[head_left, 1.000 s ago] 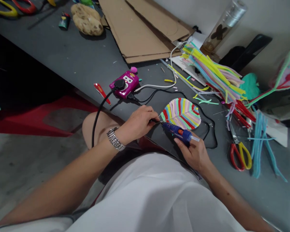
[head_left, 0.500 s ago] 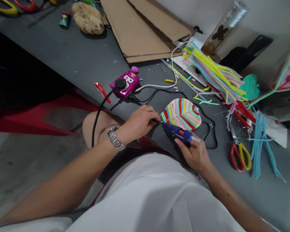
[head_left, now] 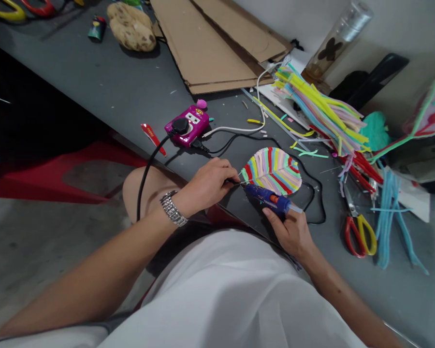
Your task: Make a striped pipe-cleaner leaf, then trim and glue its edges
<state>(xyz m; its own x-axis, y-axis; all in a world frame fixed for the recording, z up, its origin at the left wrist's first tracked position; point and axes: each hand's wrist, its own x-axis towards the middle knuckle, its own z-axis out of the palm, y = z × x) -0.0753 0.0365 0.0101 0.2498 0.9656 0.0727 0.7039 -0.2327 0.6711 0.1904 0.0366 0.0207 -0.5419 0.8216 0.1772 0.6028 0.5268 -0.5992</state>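
Observation:
A leaf-shaped piece (head_left: 271, 169) covered in fuzzy pipe-cleaner stripes of red, yellow, pink, blue and mint lies on the grey table. At its left, narrow end, the fingers of my left hand (head_left: 213, 181) are pinched together; thin pale wire ends show there, though the exact grip is partly hidden. My right hand (head_left: 293, 232) is wrapped around a blue hot glue gun (head_left: 268, 197) with an orange switch and a clear glue stick poking from its back. The gun's nozzle points left and meets the leaf's narrow end, close to my left fingertips.
A purple power socket (head_left: 188, 125) with a black plug and cords sits beyond my left hand. Scissors (head_left: 358, 234) and blue pipe cleaners (head_left: 386, 217) lie at right, below a multicoloured bundle (head_left: 319, 106). Cardboard (head_left: 210, 53) rests at the back; a red tube (head_left: 153, 139) lies near the edge.
The glue gun has shifted very slightly right, its nozzle still at the leaf's narrow end. My left hand and the leaf look almost unmoved.

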